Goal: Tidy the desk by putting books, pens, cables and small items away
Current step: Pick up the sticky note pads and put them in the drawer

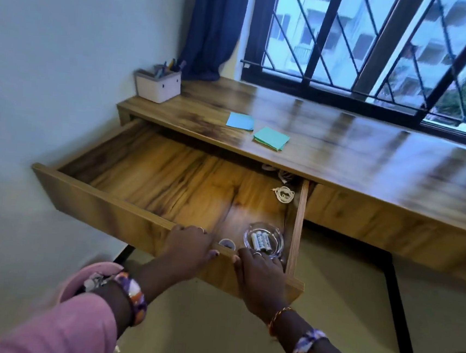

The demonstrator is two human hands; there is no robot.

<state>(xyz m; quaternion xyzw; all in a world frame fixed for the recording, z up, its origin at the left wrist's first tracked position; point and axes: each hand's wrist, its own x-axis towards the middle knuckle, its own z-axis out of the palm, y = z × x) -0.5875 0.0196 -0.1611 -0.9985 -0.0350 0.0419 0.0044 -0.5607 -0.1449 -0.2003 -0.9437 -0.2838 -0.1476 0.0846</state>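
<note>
Gripping the drawer front (125,217), both hands, left (188,247) and right (260,267), curl over its edge; a hard shove could trap fingers or rattle the batteries (261,241) from their glass dish (276,233). Two sticky pads (271,138) wait on the worktop (371,149).

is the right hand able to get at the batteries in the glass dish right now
Probably yes. The right hand rests on the drawer front just beside the glass dish, and the batteries lie uncovered in the open drawer.

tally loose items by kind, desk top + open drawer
Sticky-note pads: 2 (blue, green)
Pen holder box: 1
Glass dish: 1
Batteries in the dish: 3
Coiled white cable: 1
Small round cup: 1
Total: 9
</note>
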